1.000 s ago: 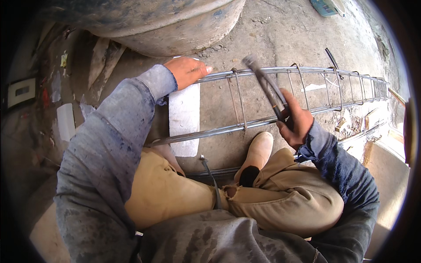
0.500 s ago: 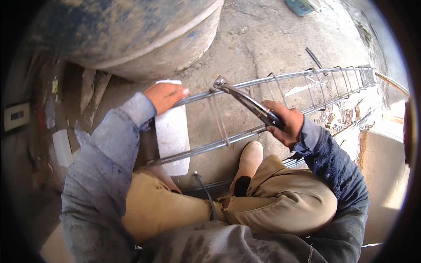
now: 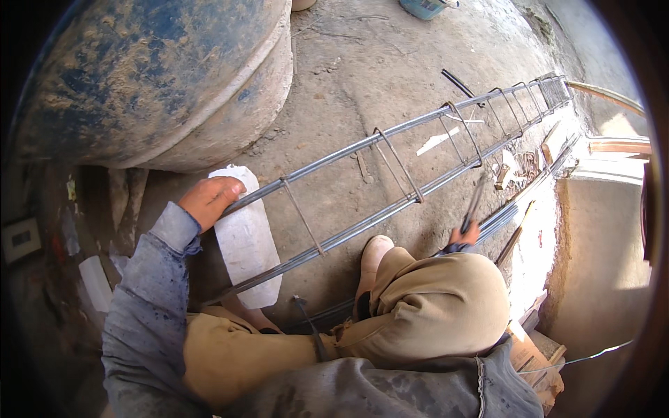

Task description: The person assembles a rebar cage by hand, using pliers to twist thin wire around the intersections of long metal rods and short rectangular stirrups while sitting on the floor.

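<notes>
A long rebar cage (image 3: 376,226) of steel rods with square wire stirrups runs from my left across to the far right. My left hand (image 3: 211,200) is closed round the near end of its upper rods, above a whitish slab (image 3: 245,249). Beyond my right knee, my right hand (image 3: 465,235) is low by a bundle of rods (image 3: 498,224), gripping pincers (image 3: 475,200) that point away from me. The knee hides much of that arm, and the hand is small and partly blurred.
A large blue, mud-caked drum (image 3: 160,76) stands at the far left. A teal bucket (image 3: 423,8) is at the top. Loose black rod pieces (image 3: 457,83) and wood scraps (image 3: 503,174) lie on the concrete floor. A pale wall block (image 3: 592,237) rises at right.
My right hand has left the cage's upper rods with the pincers and dropped to the right, beside my knee. The left hand stays on the rods. The view has shifted.
</notes>
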Available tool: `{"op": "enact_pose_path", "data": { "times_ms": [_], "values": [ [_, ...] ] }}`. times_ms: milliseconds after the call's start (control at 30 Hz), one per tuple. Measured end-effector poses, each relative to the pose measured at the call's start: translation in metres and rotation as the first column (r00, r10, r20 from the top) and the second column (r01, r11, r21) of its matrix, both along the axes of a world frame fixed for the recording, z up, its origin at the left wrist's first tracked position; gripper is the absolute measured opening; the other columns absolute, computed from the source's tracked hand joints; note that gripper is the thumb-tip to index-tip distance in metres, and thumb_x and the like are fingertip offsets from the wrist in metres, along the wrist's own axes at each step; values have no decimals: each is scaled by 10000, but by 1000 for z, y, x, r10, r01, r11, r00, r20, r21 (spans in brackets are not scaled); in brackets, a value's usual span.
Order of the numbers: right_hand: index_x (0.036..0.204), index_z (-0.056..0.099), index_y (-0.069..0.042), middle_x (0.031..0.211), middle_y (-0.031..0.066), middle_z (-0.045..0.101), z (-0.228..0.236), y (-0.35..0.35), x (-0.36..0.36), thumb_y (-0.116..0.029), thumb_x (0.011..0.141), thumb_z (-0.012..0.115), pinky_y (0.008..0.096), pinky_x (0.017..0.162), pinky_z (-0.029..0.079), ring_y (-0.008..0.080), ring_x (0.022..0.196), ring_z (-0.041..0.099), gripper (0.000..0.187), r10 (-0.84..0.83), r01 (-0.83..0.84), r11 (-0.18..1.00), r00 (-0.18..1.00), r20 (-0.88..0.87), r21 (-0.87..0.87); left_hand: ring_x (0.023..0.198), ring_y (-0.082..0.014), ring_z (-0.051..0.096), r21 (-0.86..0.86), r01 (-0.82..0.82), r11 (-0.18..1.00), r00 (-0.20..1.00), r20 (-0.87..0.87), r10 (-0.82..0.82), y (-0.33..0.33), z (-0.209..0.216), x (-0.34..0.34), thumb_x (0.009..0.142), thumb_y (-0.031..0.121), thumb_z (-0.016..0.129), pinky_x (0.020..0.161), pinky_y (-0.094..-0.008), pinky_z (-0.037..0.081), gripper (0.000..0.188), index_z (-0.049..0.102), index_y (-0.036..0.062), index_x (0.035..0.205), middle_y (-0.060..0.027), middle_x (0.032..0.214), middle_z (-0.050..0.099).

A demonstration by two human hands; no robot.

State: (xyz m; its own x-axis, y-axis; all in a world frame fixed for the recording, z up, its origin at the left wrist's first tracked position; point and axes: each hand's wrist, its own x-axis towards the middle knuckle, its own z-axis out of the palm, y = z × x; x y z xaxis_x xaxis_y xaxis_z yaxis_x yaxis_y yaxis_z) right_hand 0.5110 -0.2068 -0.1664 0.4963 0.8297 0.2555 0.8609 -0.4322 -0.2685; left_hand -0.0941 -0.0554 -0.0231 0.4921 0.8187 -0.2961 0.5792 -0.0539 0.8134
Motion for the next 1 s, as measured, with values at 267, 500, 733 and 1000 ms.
{"op": "enact_pose_path", "data": {
  "times_ms": [267,500,733,1000],
  "values": [
    [1184,506,-76,1148,233,459,18,9,-61,-168,651,698,456,882,408,399,1055,467,574,413,-418,907,907,-83,-49,809,-233,594,25,-61,998,996,-68,62,-2,8,-9,954,282,404,767,-331,450,371,608,-28,966,-142,874,619],
    [1077,523,-26,1056,190,478,132,106,-118,-110,686,668,401,814,422,353,967,489,425,722,-679,691,661,-205,246,831,-256,585,95,16,995,991,-131,-4,3,0,2,947,267,406,781,-345,446,362,619,-26,954,-141,861,619],
    [1084,532,-40,1045,173,476,134,106,-129,-144,682,668,402,793,420,337,935,485,437,759,-744,650,645,-85,153,852,-275,578,124,29,992,989,-148,-10,1,3,3,935,235,421,800,-357,434,327,624,-21,941,-142,869,625],
    [1270,419,-85,1204,209,441,-21,40,-74,-297,681,673,463,903,379,371,1102,438,676,-69,35,938,994,-87,-345,828,-273,569,128,63,990,988,-151,-44,6,0,10,918,190,431,781,-354,431,278,622,-11,934,-140,848,617]
  ]
}}
